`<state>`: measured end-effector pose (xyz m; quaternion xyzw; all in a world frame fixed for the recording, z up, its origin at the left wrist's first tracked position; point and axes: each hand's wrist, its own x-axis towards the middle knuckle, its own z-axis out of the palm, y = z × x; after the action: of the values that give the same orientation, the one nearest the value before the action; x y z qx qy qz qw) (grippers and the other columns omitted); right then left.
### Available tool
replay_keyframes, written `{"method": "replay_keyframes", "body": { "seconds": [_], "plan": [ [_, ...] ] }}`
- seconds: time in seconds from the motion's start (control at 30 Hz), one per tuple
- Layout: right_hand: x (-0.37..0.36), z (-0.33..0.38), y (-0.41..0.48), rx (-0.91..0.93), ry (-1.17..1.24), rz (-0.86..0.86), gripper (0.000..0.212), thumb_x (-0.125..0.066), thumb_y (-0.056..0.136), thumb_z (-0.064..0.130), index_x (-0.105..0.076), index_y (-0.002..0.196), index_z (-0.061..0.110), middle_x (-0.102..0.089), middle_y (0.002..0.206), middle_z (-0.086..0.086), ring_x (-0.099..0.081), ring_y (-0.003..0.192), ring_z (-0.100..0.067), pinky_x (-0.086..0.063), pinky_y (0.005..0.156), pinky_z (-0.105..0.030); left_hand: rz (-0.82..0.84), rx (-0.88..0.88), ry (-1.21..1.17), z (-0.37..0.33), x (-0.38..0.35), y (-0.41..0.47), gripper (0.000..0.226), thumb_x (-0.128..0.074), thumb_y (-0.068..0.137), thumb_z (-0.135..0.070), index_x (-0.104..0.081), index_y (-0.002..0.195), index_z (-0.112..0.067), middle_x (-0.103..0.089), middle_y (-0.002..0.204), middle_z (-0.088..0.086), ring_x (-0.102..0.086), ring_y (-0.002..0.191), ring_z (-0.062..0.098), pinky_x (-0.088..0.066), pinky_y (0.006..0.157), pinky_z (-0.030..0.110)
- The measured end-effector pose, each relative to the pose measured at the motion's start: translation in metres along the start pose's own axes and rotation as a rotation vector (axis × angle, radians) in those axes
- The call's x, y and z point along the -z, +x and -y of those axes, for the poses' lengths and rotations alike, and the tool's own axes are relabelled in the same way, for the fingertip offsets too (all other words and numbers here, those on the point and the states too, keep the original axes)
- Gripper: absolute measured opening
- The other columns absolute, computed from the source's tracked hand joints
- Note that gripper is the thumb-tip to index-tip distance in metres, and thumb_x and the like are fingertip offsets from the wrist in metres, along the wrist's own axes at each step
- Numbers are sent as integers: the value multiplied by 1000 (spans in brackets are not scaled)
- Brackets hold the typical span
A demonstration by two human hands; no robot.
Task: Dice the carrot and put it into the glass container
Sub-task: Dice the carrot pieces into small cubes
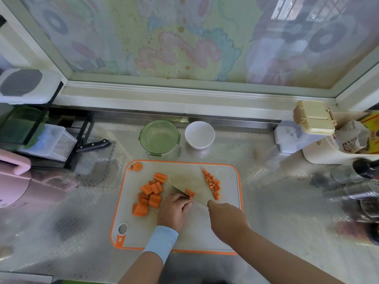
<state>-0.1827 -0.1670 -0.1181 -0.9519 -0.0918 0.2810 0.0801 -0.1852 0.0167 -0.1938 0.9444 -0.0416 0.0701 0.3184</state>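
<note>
Here, left fingers (183, 202) curled on carrot (190, 194) (half-diced), right fingers (212, 204) gripping knife (198, 202)

The carrot (149, 193) lies in pieces on the white, orange-rimmed cutting board (184, 238): a pile of thick orange chunks on the board's left side, a loose row of small dice (213, 184) along its right side, and a small cluster of cut bits (189, 194) at the fingertips of the left hand (174, 210). A round carrot top (137, 166) sits in the board's far left corner. The round glass container (160, 138), topped by a green clip lid, stands upright on the surface just beyond the board.
</note>
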Motion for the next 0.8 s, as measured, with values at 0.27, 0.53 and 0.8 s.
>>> {"method": "replay_keyframes", "body": {
  "seconds": [0.27, 0.53, 0.8],
  "plan": [
    [0, 4, 8, 16, 21, 9, 10, -39, 102, 16, -39, 94, 23, -47, 68, 3, -51, 60, -22, -44, 55, -33, -1, 56, -68, 0, -2, 0, 6, -74, 76, -16, -77, 82, -16, -67, 86, -2, -56, 86, 14, -41, 77, 18],
    [10, -3, -5, 75, -13, -52, 24, -28, 107, 30, -47, 98, 20, -54, 75, 2, -52, 64, -23, -43, 59, -33, -70, 45, -55, 1, -3, -3, 7, -74, 72, -20, -78, 78, -16, -68, 80, -3, -56, 81, 13, -45, 72, 22],
    [5, -8, -12, 51, -24, -40, 24, -27, 108, 31, -48, 101, 21, -51, 72, 3, -54, 64, -23, -43, 58, -33, -70, 22, -69, 2, -2, -3, 5, -74, 72, -19, -77, 76, -17, -68, 80, -3, -57, 79, 12, -44, 72, 20]
  ]
}}
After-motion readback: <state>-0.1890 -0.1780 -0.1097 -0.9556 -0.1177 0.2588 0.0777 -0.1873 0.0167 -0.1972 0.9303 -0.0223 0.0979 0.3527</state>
